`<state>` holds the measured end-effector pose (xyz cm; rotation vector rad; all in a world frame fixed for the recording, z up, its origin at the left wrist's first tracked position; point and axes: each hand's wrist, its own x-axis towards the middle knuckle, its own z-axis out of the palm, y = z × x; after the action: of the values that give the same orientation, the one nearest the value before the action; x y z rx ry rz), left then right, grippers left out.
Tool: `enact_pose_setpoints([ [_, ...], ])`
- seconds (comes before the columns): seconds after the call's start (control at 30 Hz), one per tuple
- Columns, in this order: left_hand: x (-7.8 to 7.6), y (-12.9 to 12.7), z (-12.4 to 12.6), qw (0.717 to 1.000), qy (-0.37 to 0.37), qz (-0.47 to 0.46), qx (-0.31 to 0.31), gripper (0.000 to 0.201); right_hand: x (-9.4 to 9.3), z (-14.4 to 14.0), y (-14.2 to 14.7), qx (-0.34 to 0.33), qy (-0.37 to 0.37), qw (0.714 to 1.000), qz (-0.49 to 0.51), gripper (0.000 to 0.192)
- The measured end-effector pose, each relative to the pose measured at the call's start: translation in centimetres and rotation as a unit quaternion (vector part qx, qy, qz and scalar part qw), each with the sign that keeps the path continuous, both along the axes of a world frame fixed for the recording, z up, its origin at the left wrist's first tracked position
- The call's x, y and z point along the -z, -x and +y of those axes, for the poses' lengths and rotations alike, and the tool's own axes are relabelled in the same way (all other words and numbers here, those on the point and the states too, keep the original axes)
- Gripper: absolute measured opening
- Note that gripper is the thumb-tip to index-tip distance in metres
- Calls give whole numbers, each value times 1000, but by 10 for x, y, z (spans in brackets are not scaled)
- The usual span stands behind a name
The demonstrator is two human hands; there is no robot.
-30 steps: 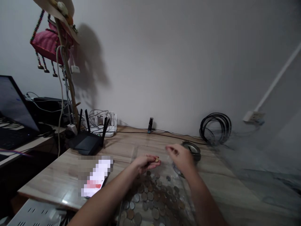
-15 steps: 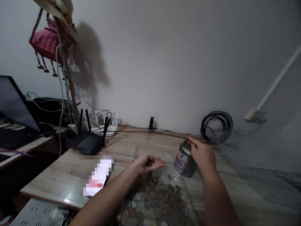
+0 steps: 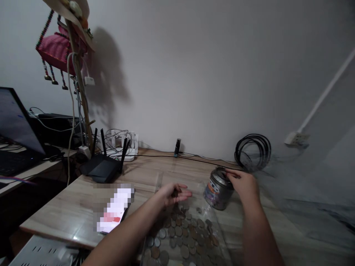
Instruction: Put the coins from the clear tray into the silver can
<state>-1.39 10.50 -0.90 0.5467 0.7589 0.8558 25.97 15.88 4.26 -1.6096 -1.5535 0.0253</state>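
Observation:
My left hand (image 3: pixel 175 194) is turned palm up above the near coins, its fingers loosely stretched and apart. Shadow covers the palm, so whether anything lies in it is unclear. A round metal tin (image 3: pixel 218 189) with a printed label stands upright to its right. At the tin's top, my right hand (image 3: pixel 244 185) has thumb and fingers pinched together over the lid; what is between the fingertips is too small to make out. Many loose coins (image 3: pixel 185 236) lie spread on a clear plastic tray or sheet in front of me.
To the left lies a lit phone (image 3: pixel 118 208), its screen blurred out. Behind it stand a black router (image 3: pixel 104 168) and a white router with cables. A small dark bottle (image 3: pixel 177 147) and coiled black cable (image 3: pixel 252 151) are by the wall. A laptop (image 3: pixel 19 125) sits far left.
My right hand has lowered from above the tin's rim down to its lid, with the fingers drawn closer together. My left hand stays nearly in place.

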Motion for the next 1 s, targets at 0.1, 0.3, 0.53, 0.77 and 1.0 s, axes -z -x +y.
enact_pose_setpoints([
  [0.1,0,0,0,1000,-5,5,-1,38,-3,0,6,-7,-3,1000,-1,35],
  [0.3,0,0,-1,1000,-14,15,-9,31,-7,-4,31,106,-37,984,-137,34],
  [0.53,1,0,0,1000,-2,-28,8,36,-14,-18,39,106,-120,982,-105,37],
  [0.77,5,5,4,992,2,-123,27,48,5,-47,108,-300,43,946,-116,29],
  [1.0,11,3,6,995,9,-90,42,50,27,-48,126,-328,174,913,-167,23],
])
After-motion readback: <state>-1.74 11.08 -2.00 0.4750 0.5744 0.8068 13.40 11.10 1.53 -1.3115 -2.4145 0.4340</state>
